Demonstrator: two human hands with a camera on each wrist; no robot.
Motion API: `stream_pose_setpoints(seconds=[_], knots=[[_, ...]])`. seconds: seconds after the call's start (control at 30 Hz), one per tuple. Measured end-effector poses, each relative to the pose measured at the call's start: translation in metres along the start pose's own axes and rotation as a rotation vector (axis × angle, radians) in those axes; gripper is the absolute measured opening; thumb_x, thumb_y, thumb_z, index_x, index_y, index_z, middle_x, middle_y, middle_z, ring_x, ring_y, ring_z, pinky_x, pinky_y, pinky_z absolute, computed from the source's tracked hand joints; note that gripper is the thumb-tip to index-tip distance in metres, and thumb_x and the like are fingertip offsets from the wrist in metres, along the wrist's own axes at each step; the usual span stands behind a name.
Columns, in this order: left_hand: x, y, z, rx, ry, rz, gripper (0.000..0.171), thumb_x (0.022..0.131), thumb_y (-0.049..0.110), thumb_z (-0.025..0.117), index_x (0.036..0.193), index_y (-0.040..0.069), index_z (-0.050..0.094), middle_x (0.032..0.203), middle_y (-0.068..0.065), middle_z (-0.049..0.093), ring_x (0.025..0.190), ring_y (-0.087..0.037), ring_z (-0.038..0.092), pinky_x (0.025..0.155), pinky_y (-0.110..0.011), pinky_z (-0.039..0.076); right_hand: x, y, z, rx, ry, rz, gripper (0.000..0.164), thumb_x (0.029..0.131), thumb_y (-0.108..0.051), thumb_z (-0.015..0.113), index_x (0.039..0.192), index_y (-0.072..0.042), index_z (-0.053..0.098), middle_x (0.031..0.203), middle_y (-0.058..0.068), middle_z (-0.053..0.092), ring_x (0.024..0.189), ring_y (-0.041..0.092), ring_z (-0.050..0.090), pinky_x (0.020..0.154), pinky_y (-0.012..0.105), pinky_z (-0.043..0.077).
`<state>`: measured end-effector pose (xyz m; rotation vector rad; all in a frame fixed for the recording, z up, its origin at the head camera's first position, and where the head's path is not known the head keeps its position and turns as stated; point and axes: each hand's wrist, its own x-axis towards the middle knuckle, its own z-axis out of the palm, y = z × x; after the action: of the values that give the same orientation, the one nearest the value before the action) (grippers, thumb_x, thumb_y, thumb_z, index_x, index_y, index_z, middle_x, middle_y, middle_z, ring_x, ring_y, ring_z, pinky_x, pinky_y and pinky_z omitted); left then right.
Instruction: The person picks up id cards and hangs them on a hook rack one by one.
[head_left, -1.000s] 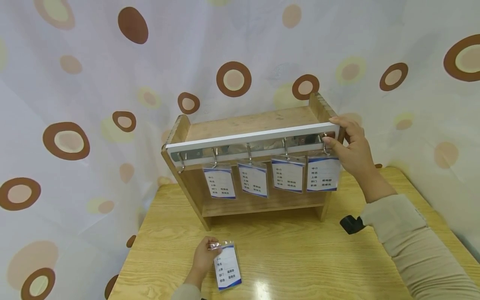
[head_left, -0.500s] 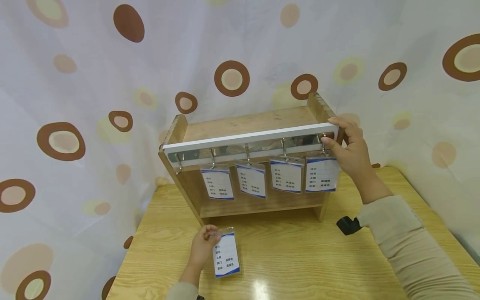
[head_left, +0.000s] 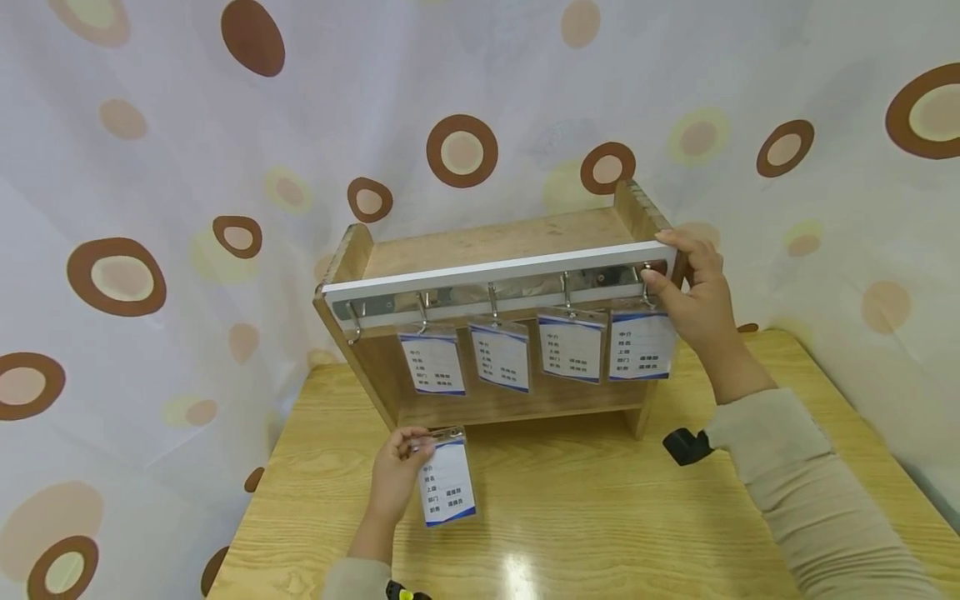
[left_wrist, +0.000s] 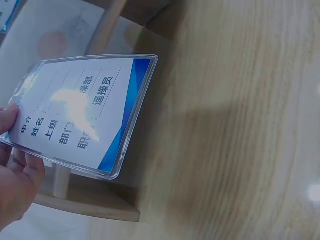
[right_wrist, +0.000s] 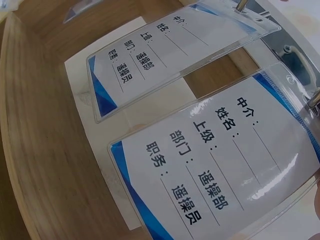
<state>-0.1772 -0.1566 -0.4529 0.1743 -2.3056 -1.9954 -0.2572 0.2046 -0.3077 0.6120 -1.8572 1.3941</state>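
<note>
In the head view my left hand [head_left: 393, 479] pinches an ID badge in a clear plastic sleeve [head_left: 447, 483] by its top corner. The badge hangs tilted above the table, in front of the shelf's lower left. The left wrist view shows this badge [left_wrist: 80, 110] close up, with glare on its print. My right hand [head_left: 699, 304] grips the right end of the hook rail [head_left: 465, 294], fingers over the top edge and thumb on the front by the rightmost hook. Several badges [head_left: 570, 346] hang from the rail's hooks. No badge hangs on the leftmost hook [head_left: 353, 325].
The rail runs along the top front of a small wooden shelf [head_left: 495, 237] standing on the wooden table [head_left: 585, 500]. Behind it hangs a white curtain [head_left: 300, 100] with brown circles. Two hanging badges [right_wrist: 220, 155] fill much of the right wrist view.
My left hand has lifted the badge and moved it up and slightly left, toward the shelf. My right hand keeps its grip on the rail's right end.
</note>
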Motion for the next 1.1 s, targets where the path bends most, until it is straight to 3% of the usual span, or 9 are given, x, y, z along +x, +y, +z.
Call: stream_pose_setpoints(seconds=[0.2,0.5,0.8,1.1], knots=[[0.0,0.015,-0.002,-0.002,0.035,0.031,0.024,0.077,-0.005,0.058,0.1,-0.002,0.052,0.09,-0.012,0.061,0.071,-0.012,0.052,0.06,-0.022,0.044,0.0,0.003,0.0,0.015,0.007,0.028,0.041,0.076,0.01,0.057,0.115,0.002,0.045,0.11,-0.011,0.041,0.074,0.007,0.035,0.06,0.018,0.029],[-0.001,0.034,-0.008,-0.019,0.056,0.059,0.024,0.078,-0.006,0.057,0.101,-0.001,0.052,0.09,-0.012,0.06,0.072,-0.013,0.052,0.062,-0.022,0.044,0.0,-0.019,0.003,0.033,0.002,0.021,0.041,0.075,0.017,0.053,0.113,0.006,0.043,0.106,-0.012,0.04,0.068,0.01,0.032,0.059,0.018,0.028],[-0.001,0.052,-0.013,-0.056,0.061,0.097,0.022,0.079,-0.007,0.055,0.1,0.0,0.052,0.089,-0.01,0.057,0.074,-0.014,0.05,0.063,-0.021,0.043,-0.001,0.004,0.001,0.05,-0.005,0.039,0.042,0.077,0.011,0.056,0.116,0.002,0.043,0.116,-0.007,0.041,0.073,0.007,0.037,0.062,0.019,0.03],[-0.002,0.071,-0.017,-0.061,0.057,0.155,0.021,0.081,-0.005,0.054,0.101,0.001,0.052,0.092,-0.007,0.057,0.078,-0.014,0.05,0.065,-0.021,0.042,-0.001,0.0,0.001,0.061,-0.006,0.046,0.041,0.078,0.009,0.056,0.117,0.001,0.044,0.114,-0.008,0.04,0.076,0.008,0.038,0.063,0.019,0.03]])
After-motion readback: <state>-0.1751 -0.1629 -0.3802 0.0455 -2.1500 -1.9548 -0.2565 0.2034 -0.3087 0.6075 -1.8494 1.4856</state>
